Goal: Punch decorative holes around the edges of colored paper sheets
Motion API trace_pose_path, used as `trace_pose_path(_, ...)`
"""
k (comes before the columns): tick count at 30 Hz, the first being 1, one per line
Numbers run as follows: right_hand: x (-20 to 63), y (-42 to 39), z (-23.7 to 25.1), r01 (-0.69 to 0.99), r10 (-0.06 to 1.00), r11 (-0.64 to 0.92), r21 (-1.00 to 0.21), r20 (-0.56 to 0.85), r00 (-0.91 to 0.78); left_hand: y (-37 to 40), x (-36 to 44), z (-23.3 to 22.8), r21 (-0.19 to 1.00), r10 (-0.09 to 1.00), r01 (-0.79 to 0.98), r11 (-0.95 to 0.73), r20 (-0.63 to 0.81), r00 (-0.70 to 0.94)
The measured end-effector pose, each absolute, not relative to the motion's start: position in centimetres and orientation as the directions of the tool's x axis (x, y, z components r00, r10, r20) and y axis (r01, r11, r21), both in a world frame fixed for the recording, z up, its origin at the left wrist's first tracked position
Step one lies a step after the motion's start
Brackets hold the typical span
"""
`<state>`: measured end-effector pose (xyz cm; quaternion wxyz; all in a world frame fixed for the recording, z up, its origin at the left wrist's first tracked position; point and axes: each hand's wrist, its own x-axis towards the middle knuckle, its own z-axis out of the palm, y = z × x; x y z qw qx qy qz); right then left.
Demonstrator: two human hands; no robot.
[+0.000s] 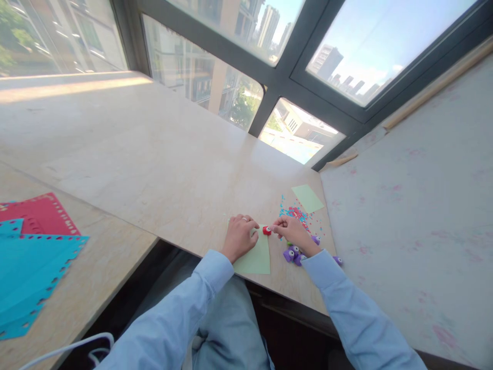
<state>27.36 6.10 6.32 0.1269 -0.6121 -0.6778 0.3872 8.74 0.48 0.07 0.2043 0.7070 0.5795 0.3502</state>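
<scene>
My left hand (242, 237) rests on a pale green sheet of paper (254, 261), its fingers curved and the thumb apart from them, holding nothing I can see. A small red googly-eyed toy (266, 230) is at the sheet's right edge. My right hand (293, 232) pinches at the right side of this toy with thumb and forefinger. Several purple googly-eyed toys (291, 254) lie beneath and beside my right wrist, partly hidden by it. A bit of something green shows among them. Behind my right hand is a scatter of red and blue paper bits (298, 211).
Another pale green sheet (308, 198) lies near the wall (404, 205) on the right. Red paper (50, 216) and blue paper (34, 277) with punched edges lie at the left. A white cable (77, 343) hangs at lower left. Windows border the stone ledge (154, 154).
</scene>
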Motion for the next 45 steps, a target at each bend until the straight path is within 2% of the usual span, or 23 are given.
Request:
trace_pose_path(5, 26.8, 7.5, 6.0, 0.808, 0.911, -0.033, -0.589, -0.351, -0.219, 0.5, 8.8, 0.1, 0.692, 0.963, 0.681, -0.240, 0.257, 0.078)
trace_pose_path(11, 26.4, 8.0, 5.9, 0.919, 0.909, 0.050, -0.392, -0.363, -0.205, 0.5, 8.8, 0.1, 0.693, 0.963, 0.680, -0.240, 0.257, 0.078)
trace_pose_path(19, 26.1, 8.3, 5.4, 0.958, 0.927, 0.077, -0.277, -0.334, -0.171, 0.4, 8.8, 0.2, 0.717, 0.965, 0.655, -0.239, 0.249, 0.079)
trace_pose_path(27, 25.5, 7.9, 5.2, 0.975, 0.937, 0.056, -0.214, -0.325, -0.125, 0.6, 8.8, 0.1, 0.713, 0.967, 0.659, -0.240, 0.238, 0.094)
trace_pose_path(35, 25.6, 8.0, 4.9, 0.968, 0.943, 0.051, -0.246, -0.307, -0.128, 0.6, 8.8, -0.1, 0.706, 0.964, 0.664, -0.244, 0.250, 0.088)
trace_pose_path(42, 26.4, 7.0, 6.3, 0.926, 0.943, 0.051, -0.374, -0.287, -0.168, 0.6, 8.8, 0.0, 0.722, 0.969, 0.654, -0.224, 0.234, 0.074)
trace_pose_path(45, 26.3, 5.9, 6.8, 0.896, 0.957, 0.102, -0.433, -0.205, -0.208, 0.6, 8.8, 0.0, 0.723, 0.969, 0.653, -0.225, 0.234, 0.075)
